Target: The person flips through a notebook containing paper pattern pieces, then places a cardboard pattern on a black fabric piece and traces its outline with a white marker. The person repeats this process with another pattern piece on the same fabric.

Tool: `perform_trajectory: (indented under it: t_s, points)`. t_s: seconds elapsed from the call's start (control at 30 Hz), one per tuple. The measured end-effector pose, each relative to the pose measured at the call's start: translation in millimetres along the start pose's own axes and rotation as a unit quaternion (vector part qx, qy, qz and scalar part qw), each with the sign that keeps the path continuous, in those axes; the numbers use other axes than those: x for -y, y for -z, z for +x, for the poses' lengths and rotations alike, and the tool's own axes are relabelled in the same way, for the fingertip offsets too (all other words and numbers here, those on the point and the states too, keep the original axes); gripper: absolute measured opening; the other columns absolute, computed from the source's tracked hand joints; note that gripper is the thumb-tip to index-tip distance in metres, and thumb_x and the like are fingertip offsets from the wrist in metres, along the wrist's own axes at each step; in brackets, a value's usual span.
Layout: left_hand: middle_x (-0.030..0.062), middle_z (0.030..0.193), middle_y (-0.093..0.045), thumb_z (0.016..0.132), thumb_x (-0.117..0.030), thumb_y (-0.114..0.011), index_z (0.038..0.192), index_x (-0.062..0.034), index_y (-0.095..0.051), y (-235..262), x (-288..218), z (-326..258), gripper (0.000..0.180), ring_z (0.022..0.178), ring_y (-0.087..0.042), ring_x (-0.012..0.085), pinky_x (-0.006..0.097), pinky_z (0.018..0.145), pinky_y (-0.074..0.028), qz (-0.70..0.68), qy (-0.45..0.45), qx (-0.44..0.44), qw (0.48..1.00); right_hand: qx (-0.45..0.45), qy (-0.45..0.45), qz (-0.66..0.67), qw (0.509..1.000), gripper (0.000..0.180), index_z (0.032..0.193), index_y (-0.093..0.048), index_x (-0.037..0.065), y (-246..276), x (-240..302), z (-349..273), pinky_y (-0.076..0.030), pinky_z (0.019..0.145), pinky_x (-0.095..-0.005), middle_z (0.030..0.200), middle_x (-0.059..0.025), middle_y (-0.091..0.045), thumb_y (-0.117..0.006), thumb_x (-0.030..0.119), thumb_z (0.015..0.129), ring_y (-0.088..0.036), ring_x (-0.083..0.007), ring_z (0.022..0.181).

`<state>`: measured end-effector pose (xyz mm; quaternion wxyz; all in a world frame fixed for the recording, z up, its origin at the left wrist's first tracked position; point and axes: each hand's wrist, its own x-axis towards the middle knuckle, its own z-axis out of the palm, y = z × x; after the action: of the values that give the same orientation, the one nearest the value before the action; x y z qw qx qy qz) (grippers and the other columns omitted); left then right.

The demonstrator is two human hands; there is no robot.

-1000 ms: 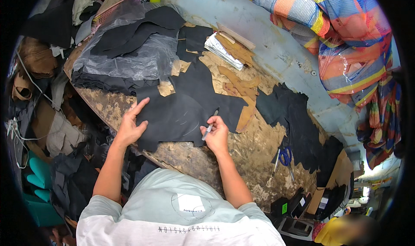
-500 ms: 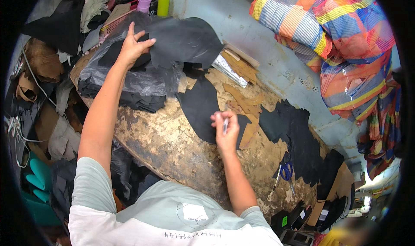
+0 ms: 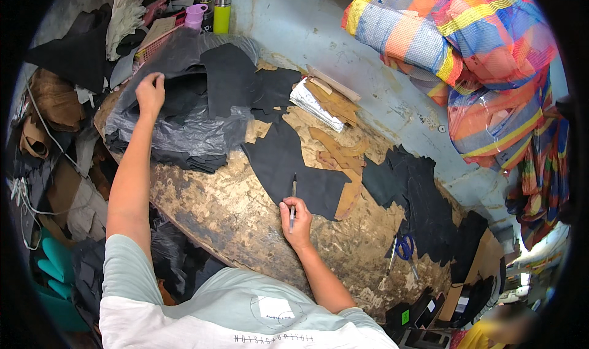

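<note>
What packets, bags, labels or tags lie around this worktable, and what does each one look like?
Grey plastic bag: far left of the table, crumpled, translucent, black pieces inside; the left hand grips its edge.
Checked woven bags: upper right, bulging, orange, blue and yellow.
Green tag: bottom right, small square on dark items.
White patch: on the person's shirt, rectangular.

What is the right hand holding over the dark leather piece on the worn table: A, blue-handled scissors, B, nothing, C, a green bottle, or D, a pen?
D: the right hand grips a slim pen pointing up onto the dark leather piece, while the blue-handled scissors lie apart on the table.
</note>
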<state>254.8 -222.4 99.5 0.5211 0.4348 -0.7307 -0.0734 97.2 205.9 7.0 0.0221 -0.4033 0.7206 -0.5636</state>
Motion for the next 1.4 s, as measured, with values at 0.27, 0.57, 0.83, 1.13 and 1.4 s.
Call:
perform_trajectory:
  t_s: [0.27,0.57,0.83,1.13,1.4]
  points:
    - [0.0138,0.088,-0.066,0.084,-0.024,-0.061,0.093,-0.0050,-0.067,56,-88,60,0.022,0.081,-0.064,0.0300,0.034,0.073,-0.048,-0.053,-0.102,-0.054,0.992,-0.019,0.015,0.019,1.000,0.014,0.090,-0.059,-0.001,-3,-2,0,-0.048,0.066,-0.0300,0.086,-0.0145,-0.063,-0.056,0.012,0.089,-0.062,-0.0233,0.072]
    - [0.0066,0.090,-0.068,0.083,-0.005,-0.065,0.097,-0.0008,-0.067,103,-240,51,0.015,0.083,-0.061,0.0077,0.021,0.075,-0.047,-0.336,-0.275,-0.054,0.899,0.121,-0.269,0.396,0.870,0.034,0.110,-0.047,0.006,-3,37,3,-0.055,0.069,-0.0361,0.105,-0.0151,-0.058,-0.048,0.036,0.094,-0.063,-0.0260,0.089]
    - [0.0225,0.105,-0.060,0.092,-0.031,-0.050,0.085,0.0015,-0.064,173,-212,-53,0.036,0.097,-0.060,0.0380,0.044,0.089,-0.045,-0.448,-0.355,0.027,0.820,0.049,-0.252,0.637,0.727,0.067,0.115,-0.045,0.012,57,52,-1,-0.047,0.086,-0.0486,0.117,-0.0097,-0.053,-0.046,0.069,0.079,-0.055,-0.0297,0.104]
    - [0.0082,0.085,-0.061,0.071,-0.022,-0.076,0.096,0.0035,-0.065,158,-85,-262,0.037,0.079,-0.058,0.0195,0.033,0.071,-0.048,-0.122,0.212,0.227,0.943,-0.013,-0.321,0.140,0.937,0.053,0.113,-0.044,0.002,116,9,-42,-0.051,0.077,-0.0262,0.108,-0.0101,-0.054,-0.075,-0.003,0.070,-0.059,-0.0142,0.083]
    - [0.0159,0.089,-0.062,0.059,-0.041,-0.081,0.102,-0.0004,-0.064,115,-104,-238,0.062,0.088,-0.061,0.0300,0.039,0.077,-0.047,0.162,0.218,0.324,0.906,-0.071,-0.112,-0.101,0.986,0.031,0.098,-0.052,0.003,97,0,-64,-0.046,0.065,-0.0285,0.080,-0.0093,-0.059,-0.069,-0.001,0.072,-0.056,-0.0182,0.069]
